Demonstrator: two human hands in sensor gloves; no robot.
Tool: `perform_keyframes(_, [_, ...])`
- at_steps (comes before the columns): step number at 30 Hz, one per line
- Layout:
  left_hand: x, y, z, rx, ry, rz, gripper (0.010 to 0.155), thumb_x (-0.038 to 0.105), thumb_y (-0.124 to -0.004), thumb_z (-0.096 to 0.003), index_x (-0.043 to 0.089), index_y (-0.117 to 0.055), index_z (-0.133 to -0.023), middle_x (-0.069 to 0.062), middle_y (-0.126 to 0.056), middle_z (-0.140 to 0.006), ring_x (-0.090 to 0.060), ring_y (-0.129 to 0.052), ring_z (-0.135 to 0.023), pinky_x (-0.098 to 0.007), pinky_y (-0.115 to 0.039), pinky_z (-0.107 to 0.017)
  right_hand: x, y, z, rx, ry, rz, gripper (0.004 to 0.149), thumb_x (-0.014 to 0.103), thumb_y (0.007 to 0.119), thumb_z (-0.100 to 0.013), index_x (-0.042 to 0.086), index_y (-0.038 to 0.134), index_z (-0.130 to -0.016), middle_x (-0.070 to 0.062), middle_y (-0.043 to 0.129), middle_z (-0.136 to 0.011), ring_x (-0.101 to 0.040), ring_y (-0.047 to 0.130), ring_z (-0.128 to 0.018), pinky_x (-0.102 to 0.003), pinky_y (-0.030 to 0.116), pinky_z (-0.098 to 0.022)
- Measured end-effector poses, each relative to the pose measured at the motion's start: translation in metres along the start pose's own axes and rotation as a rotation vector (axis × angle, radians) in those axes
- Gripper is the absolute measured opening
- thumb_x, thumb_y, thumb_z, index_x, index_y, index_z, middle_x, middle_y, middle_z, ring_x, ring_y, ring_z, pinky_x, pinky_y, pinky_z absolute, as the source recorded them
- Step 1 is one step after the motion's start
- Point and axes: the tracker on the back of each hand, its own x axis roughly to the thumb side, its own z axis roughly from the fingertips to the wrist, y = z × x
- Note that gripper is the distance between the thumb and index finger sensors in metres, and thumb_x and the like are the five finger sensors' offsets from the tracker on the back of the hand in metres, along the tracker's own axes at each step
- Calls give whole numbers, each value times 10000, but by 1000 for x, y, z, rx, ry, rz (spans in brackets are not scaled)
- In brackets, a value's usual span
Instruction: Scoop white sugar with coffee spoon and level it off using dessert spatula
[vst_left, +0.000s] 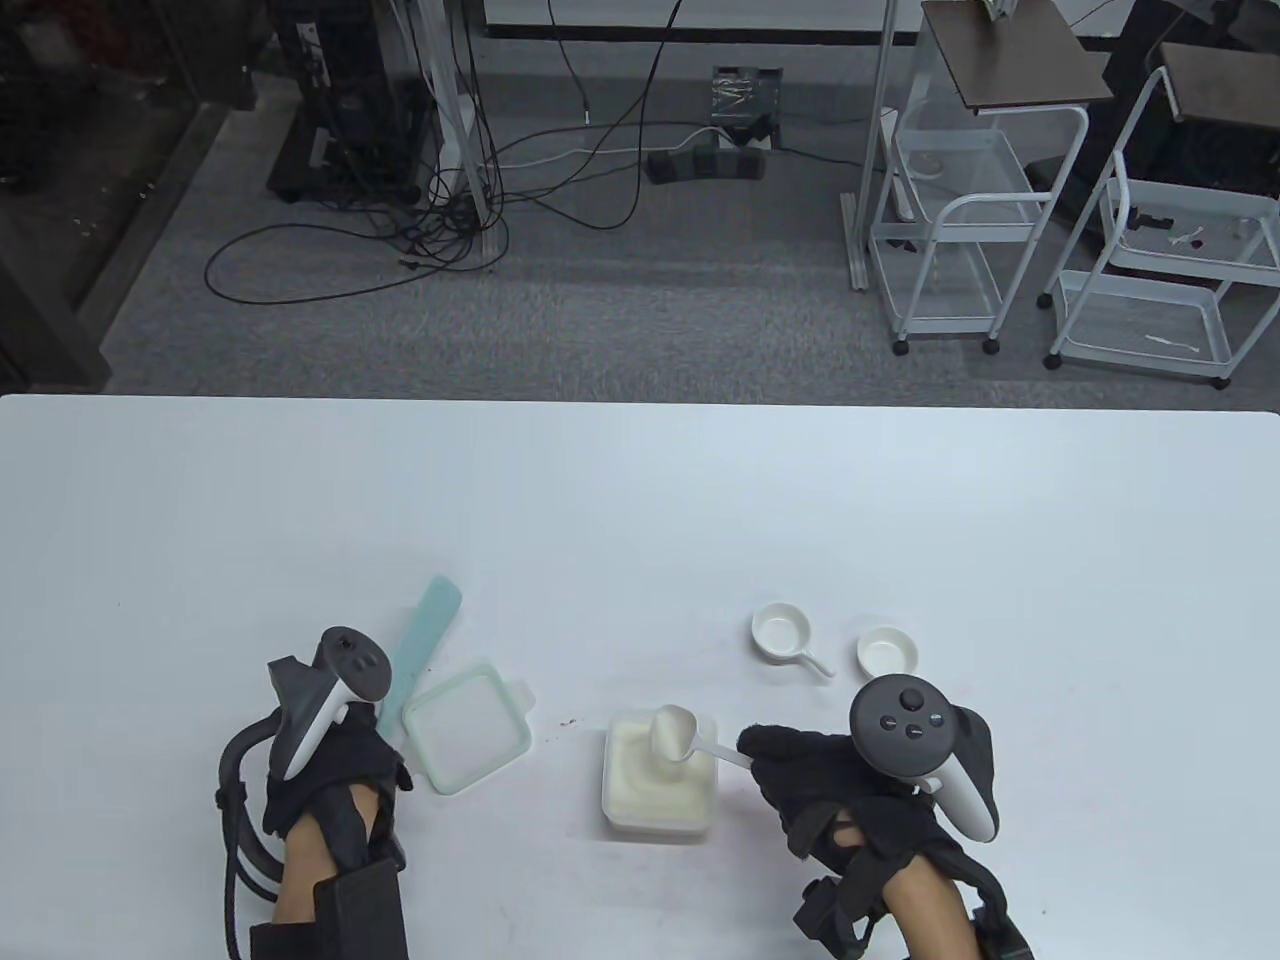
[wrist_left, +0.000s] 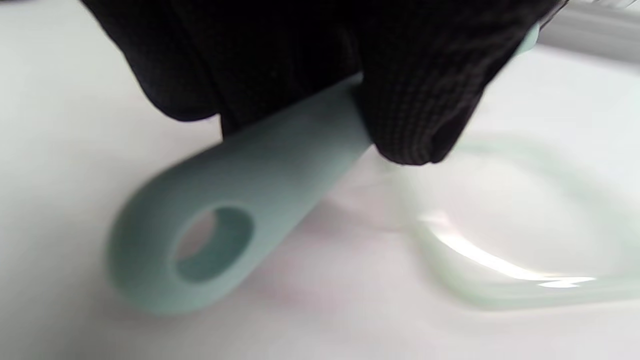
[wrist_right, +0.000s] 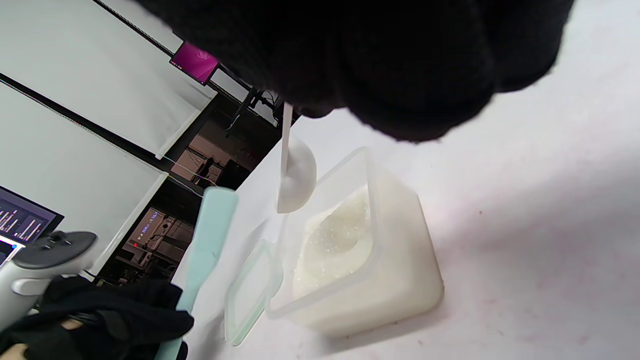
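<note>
My right hand (vst_left: 800, 765) grips the handle of a white coffee spoon (vst_left: 673, 733) and holds its heaped bowl over the open square sugar container (vst_left: 660, 790). The right wrist view shows the spoon (wrist_right: 296, 180) above the white sugar (wrist_right: 332, 245), which has a hollow in it. My left hand (vst_left: 345, 760) grips the handle of the mint-green dessert spatula (vst_left: 425, 630). The spatula's blade points away from me and it lies low over the table. The left wrist view shows its handle end with a hole (wrist_left: 210, 240) under my gloved fingers (wrist_left: 410, 100).
The container's clear lid with a green rim (vst_left: 467, 728) lies on the table beside the spatula, left of the container. Two small white dishes (vst_left: 783, 635) (vst_left: 888, 650) stand beyond my right hand. The table's far edge is well away.
</note>
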Motion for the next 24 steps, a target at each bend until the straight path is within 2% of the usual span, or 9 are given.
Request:
perform_keyframes(3, [32,6,28,-51,-196,35,559,455,-965,-407,211,-825,-891,25,-967,-781,-118,-1157,-538,-390,-912,-576,0,-1,0,-4,-2,-12,417,208,773,-479,28,819,-852,-117,936,-446,-220,967,-283,-572,808,-466])
perform_keyframes(6, [62,-3,54,-150,-376,62,561,456,-963,-413,207,-818,-894,21,-968,-794,-119,-1160,-538,-389,-911,-577,-3,-1,0,-1,5,-29,417,206,772,-479,28,818,-853,-114,936,-445,-219,966,-284,-570,809,-466])
perform_keyframes(8, [75,-8,64,-178,-423,19,561,458,-961,-414,207,-818,-895,24,-974,-814,-112,-1161,-540,-383,-915,-576,-5,-2,0,-3,11,-41,417,207,771,-479,28,817,-853,-114,936,-445,-217,968,-282,-569,810,-465])
perform_keyframes(14, [95,-23,77,-235,-492,-66,562,466,-969,-407,201,-839,-884,26,-1027,-795,-91,-1182,-519,-362,-929,-567,-11,-4,-2,5,28,-84,419,207,767,-480,24,815,-854,-112,936,-445,-214,968,-281,-569,810,-465])
perform_keyframes(24, [107,-37,86,-322,-548,-103,562,458,-969,-410,190,-833,-885,10,-1028,-789,-99,-1180,-520,-373,-919,-575,-21,-4,-5,30,51,-173,422,207,760,-484,16,808,-856,-108,935,-441,-209,968,-278,-565,812,-461])
